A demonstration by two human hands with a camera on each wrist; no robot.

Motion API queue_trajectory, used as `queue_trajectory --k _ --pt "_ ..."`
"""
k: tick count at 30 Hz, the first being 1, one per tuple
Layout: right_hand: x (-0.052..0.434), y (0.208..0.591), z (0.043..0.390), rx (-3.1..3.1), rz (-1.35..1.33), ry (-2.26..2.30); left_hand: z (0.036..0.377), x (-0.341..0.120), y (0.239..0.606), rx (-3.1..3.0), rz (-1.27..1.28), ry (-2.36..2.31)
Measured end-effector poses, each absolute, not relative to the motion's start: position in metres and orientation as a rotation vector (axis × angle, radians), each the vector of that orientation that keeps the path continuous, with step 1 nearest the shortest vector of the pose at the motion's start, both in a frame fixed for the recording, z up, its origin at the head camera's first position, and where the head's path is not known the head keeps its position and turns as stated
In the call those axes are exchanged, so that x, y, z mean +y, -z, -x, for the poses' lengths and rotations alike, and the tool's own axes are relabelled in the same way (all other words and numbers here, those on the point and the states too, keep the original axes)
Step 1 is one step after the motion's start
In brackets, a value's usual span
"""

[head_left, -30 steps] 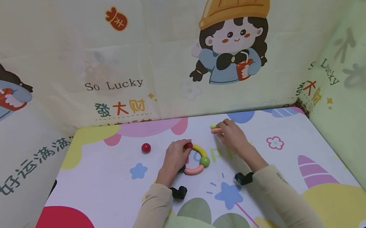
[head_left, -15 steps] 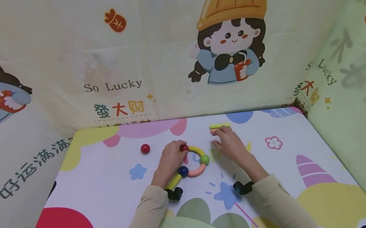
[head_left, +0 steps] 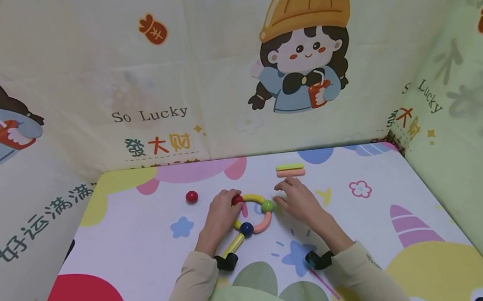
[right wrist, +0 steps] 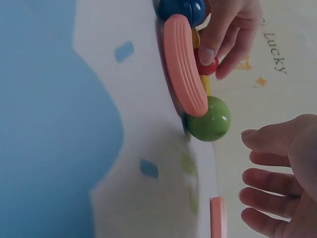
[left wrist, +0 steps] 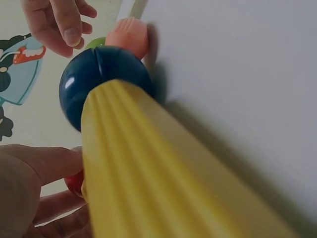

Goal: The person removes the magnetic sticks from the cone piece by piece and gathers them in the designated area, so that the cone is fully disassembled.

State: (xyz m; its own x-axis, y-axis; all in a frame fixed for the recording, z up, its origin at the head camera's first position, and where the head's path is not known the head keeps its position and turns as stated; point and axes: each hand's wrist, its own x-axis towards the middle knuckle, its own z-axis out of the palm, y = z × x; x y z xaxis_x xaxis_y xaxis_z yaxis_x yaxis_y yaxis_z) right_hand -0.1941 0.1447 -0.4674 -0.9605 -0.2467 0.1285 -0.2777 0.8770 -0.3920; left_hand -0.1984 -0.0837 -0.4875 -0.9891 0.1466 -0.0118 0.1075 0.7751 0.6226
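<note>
Two hands work over a colourful cartoon-printed surface [head_left: 143, 252] walled in by pale printed fabric [head_left: 207, 60], and everything here sits around the toy assembly of ribbed plastic sticks and balls [head_left: 249, 217] lying at the middle of the surface. The left hand [head_left: 222, 215] rests on the assembly's left side, its fingertips pinching the small red ball [head_left: 237, 200] at the top of the loop. The right hand [head_left: 297, 199] lies just to the right of the assembly with fingers straight and relaxed, holding nothing, near the green ball [head_left: 267, 206]. From the assembly's dark blue ball [head_left: 246, 229] a straight yellow ribbed stick [head_left: 232, 245] runs toward the person, and a curved pink ribbed stick [head_left: 262, 225] joins it to the green ball. Beyond the assembly, to its right, lie a straight yellow-green stick [head_left: 289, 167] and a straight pink stick [head_left: 290, 173], touching side by side. Left of the assembly, well apart, sits a loose red ball [head_left: 191, 197].
</note>
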Motion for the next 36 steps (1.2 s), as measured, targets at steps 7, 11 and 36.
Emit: queue_trajectory --k 7,11,36 --pt "0.139 0.468 0.182 -2.988 -0.443 -0.635 0.193 -0.091 0.484 2.889 -0.23 -0.996" --pt "0.135 0.468 0.176 -3.02 -0.425 -0.668 0.19 -0.093 0.484 2.874 -0.2 -1.02" --pt "0.096 0.472 0.137 -3.112 -0.596 -0.913 0.178 -0.111 0.475 2.834 -0.204 -0.942"
